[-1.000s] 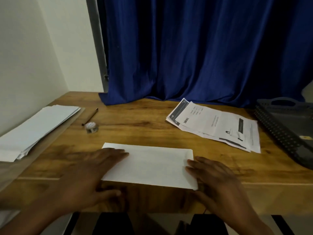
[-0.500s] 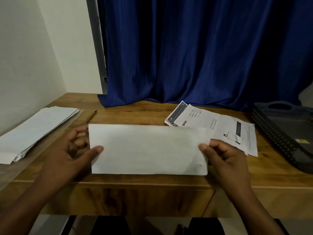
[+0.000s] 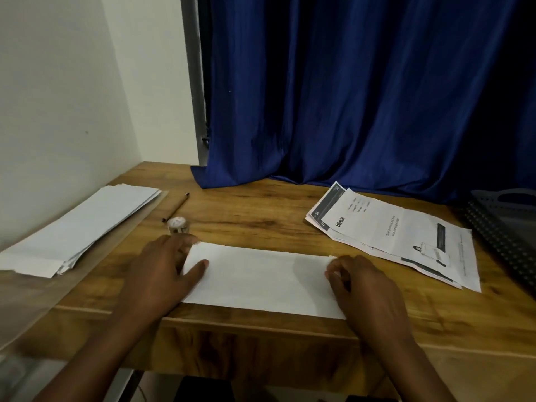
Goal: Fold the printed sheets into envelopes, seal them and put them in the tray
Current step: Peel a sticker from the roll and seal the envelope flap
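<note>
- Far left, along the wall: stack of blank envelopes (image 3: 78, 227) on the worktop (image 3: 261, 216), probably parked there as supply, within reach of the left hand.
- Just right of it: pencil (image 3: 177, 206) and a small roll of tape (image 3: 177, 225), likely kept handy for sealing.
- Left hand (image 3: 165, 274): fingers and thumb pinch the left end of the white envelope (image 3: 261, 280), thumb on top.
- Envelope lies flat near the worktop's front edge, spanning between both hands; a grip at each end keeps it square and steady.
- Right hand (image 3: 365, 288): fingers curled, pinching the envelope's right end.
- Right of that: printed sheets (image 3: 400, 236), fanned loosely, unfolded, near the right hand for the next pick.
- Far right edge: dark perforated tray (image 3: 504, 227), well apart from the envelope; contents not discernible.
</note>
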### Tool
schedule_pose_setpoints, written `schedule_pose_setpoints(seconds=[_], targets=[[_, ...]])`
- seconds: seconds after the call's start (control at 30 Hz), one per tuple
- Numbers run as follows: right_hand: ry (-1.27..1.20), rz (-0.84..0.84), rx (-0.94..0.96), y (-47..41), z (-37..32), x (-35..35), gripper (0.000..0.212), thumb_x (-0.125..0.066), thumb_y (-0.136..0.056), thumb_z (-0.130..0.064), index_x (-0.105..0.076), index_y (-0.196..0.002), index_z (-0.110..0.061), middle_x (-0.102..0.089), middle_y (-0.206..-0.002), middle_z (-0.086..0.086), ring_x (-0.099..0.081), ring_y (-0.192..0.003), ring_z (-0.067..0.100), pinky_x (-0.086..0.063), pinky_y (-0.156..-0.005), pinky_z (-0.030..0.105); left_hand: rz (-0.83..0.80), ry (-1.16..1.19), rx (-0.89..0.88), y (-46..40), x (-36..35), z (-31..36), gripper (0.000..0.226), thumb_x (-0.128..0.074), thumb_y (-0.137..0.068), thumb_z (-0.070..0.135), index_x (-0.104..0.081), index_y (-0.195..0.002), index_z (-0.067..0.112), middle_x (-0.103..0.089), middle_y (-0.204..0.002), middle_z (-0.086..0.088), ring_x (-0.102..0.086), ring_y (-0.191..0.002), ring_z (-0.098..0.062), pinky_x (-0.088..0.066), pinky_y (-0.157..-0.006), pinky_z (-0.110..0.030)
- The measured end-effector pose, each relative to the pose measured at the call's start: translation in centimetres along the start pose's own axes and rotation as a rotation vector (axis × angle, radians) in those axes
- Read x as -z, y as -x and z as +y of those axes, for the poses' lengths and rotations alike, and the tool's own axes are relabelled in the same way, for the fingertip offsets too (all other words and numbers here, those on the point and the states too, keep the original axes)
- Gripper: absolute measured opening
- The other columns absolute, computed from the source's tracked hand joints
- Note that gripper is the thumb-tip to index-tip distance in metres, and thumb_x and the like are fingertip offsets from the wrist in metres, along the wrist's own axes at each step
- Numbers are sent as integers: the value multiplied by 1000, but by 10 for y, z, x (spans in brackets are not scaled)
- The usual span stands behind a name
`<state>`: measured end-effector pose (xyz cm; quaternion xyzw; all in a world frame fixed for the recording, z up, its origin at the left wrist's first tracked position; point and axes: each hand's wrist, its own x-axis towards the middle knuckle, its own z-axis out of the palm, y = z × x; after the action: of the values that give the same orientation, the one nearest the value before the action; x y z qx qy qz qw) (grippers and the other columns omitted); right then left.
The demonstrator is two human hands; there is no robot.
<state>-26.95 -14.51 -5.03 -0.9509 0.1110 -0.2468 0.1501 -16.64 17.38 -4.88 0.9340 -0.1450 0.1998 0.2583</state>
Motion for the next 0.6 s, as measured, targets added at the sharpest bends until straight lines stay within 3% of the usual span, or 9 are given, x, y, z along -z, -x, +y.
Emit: schedule_pose_setpoints(seconds=[0.1,0.17,0.3,0.43,0.53,0.6], targets=[[76,-15,29,1,-3,1,7,-59,-97,-35,-64,-102,-35,-65,-99,-7,-53,-70,6,-39,-54,15,2,-14,-25,2,1,3,28,-72,-84,52,-68,-108,37,-64,-105,10,-59,-94,-12,-55,-75,-38],[144,-26,26,0,-5,0,16,-53,-99,-39,-62,-110,-33,-63,-104,-6,-55,-76,8,-43,-59,18,7,-9,-26,2,2,3,24,-72,-84,51,-70,-103,38,-63,-102,12,-59,-87,-8,-55,-73,-35],[259,-79,36,-4,-5,-1,31,-39,-102,-44,-54,-127,-32,-59,-117,-4,-55,-101,13,-49,-83,28,-4,49,4,2,5,3,20,-74,-83,50,-68,-101,40,-61,-96,18,-58,-81,-3,-49,-66,-25],[244,-99,24,-3,-4,-1,30,-39,-102,-44,-54,-125,-33,-57,-118,-3,-53,-105,15,-48,-87,32,7,175,88,-9,14,-2,20,-79,-82,41,-63,-96,41,-62,-92,20,-60,-79,-1,-41,-64,-18],[191,-104,12,-3,-1,-1,28,-42,-101,-44,-56,-123,-33,-58,-118,-3,-52,-106,15,-48,-87,33,38,82,47,-34,22,-15,33,-79,-82,31,-64,-112,33,-59,-102,12,-61,-88,-12,-45,-71,-26],[156,-110,0,-3,1,0,30,-41,-100,-49,-55,-124,-35,-59,-121,-5,-52,-109,13,-47,-91,33,-41,17,26,-52,28,-27,51,-79,-83,31,-60,-130,28,-59,-121,4,-59,-102,-17,-50,-83,-34]])
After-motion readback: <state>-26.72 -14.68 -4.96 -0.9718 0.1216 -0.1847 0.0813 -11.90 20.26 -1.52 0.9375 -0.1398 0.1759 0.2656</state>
